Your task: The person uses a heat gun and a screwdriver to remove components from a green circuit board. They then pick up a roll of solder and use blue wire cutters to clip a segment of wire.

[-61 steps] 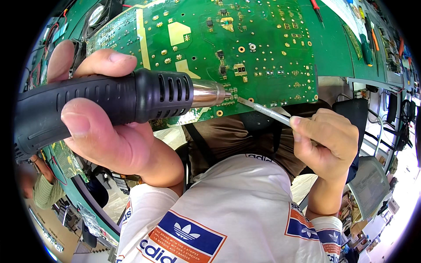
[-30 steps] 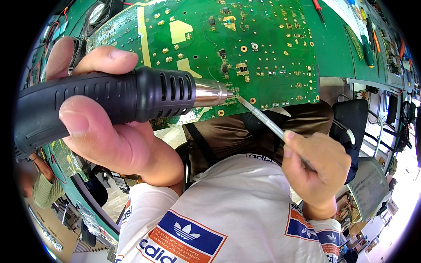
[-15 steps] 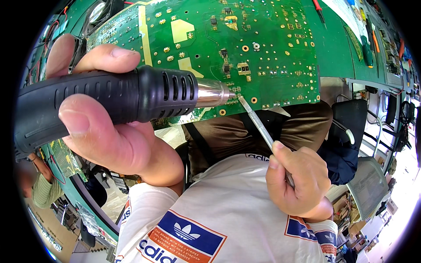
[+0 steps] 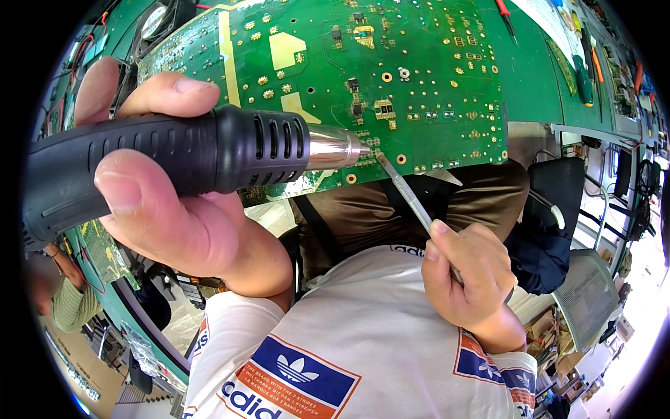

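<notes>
Your left hand point(image 4: 188, 234) curls around the hot-air gun point(image 4: 262, 150), aimed toward three o'clock. Your right hand point(image 4: 473, 271) pinches a silver tool point(image 4: 410, 197) toward eleven, by the circuit board point(image 4: 433, 77).

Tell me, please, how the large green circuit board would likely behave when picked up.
The green circuit board would likely stay stiff: its near edge reaches over the person's lap without obvious sag. Its small black parts may be fragile, sitting exposed on the surface.
</notes>
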`<state>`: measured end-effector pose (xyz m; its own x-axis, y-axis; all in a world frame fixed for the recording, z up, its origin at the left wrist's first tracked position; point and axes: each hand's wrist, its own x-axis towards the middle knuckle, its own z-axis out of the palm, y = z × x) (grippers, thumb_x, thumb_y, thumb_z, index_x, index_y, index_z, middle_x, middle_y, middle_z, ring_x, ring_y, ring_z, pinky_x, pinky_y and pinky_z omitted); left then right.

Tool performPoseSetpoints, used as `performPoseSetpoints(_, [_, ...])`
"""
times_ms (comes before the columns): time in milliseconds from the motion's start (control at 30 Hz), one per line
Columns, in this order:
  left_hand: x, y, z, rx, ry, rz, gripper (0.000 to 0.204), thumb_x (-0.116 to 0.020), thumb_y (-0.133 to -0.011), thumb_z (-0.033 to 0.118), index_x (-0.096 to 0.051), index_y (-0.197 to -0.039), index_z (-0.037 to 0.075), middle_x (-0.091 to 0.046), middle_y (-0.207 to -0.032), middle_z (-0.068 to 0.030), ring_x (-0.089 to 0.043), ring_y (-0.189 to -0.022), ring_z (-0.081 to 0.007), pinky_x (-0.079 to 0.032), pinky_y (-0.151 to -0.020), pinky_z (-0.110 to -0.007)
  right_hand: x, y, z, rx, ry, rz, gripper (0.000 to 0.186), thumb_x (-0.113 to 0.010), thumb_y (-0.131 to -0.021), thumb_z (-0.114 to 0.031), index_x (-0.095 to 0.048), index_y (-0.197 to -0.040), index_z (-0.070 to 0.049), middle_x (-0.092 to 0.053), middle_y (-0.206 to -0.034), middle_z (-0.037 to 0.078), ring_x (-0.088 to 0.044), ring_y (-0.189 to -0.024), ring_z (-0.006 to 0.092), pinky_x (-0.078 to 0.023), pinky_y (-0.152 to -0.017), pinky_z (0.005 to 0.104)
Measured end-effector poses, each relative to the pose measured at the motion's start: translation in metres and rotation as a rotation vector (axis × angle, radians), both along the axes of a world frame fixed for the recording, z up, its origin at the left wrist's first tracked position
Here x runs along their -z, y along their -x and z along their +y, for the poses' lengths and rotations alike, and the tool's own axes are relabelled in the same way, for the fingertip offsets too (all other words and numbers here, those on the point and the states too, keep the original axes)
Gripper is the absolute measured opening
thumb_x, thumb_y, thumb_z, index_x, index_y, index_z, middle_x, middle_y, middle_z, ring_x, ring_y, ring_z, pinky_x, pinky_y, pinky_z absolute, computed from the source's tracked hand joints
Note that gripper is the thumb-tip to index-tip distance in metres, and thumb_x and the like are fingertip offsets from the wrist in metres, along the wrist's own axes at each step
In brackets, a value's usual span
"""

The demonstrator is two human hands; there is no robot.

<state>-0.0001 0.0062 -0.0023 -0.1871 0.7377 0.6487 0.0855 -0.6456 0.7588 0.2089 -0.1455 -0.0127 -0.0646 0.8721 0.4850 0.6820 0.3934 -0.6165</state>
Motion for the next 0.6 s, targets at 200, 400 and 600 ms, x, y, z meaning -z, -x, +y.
performPoseSetpoints(200, [0.001, 0.003, 0.0, 0.052, 0.01, -0.032, 0.066, -0.056, -0.097, 0.042, -0.039, -0.133, -0.01, -0.067, -0.095, -0.0195, -0.057, -0.069, -0.0146, -0.046, -0.066, -0.021, 0.002, -0.001, -0.005, -0.031, 0.046, -0.032, 0.028, -0.065, -0.075, 0.012, -0.065, -0.103, 0.008, -0.06, -0.063, 0.006, -0.048, -0.045, 0.0163, -0.038, -0.046, 0.0277])
performPoseSetpoints(400, [0.003, 0.008, 0.002, 0.095, -0.002, -0.032, 0.066, -0.057, -0.096, 0.041, -0.038, -0.133, -0.01, -0.067, -0.096, -0.0203, -0.059, -0.066, -0.0151, -0.05, -0.061, -0.022, 0.006, 0.0, -0.007, -0.032, 0.042, -0.021, 0.025, -0.065, -0.078, 0.011, -0.064, -0.102, 0.008, -0.059, -0.063, 0.006, -0.047, -0.045, 0.0165, -0.037, -0.046, 0.0281])
performPoseSetpoints(600, [0.004, 0.009, 0.003, 0.087, -0.014, -0.042, 0.066, -0.057, -0.096, 0.041, -0.038, -0.134, -0.01, -0.067, -0.096, -0.0206, -0.059, -0.067, -0.015, -0.05, -0.062, -0.022, 0.015, 0.007, -0.008, 0.021, -0.03, 0.001, 0.032, -0.07, -0.073, 0.008, -0.067, -0.105, 0.007, -0.047, -0.058, 0.0, -0.042, -0.044, 0.0156, -0.031, -0.043, 0.0296])
